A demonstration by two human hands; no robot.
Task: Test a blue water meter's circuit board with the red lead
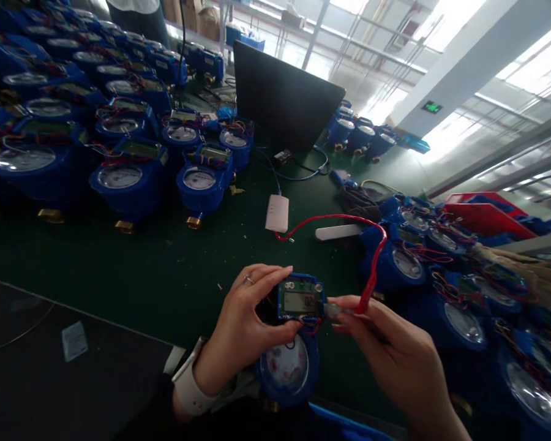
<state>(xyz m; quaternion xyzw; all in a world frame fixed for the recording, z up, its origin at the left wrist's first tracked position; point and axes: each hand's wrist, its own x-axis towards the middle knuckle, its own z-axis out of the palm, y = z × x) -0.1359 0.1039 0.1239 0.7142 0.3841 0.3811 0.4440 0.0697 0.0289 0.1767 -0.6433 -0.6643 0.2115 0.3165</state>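
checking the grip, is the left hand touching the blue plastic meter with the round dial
Touching. The head view shows the left hand pinching the blue plastic meter, thumb and index finger on opposite edges of its display housing.

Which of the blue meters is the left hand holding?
The front-centre meter: the left hand grips its display housing, the right hand holds the end of the red cable beside it. The other meters stand apart, not held.
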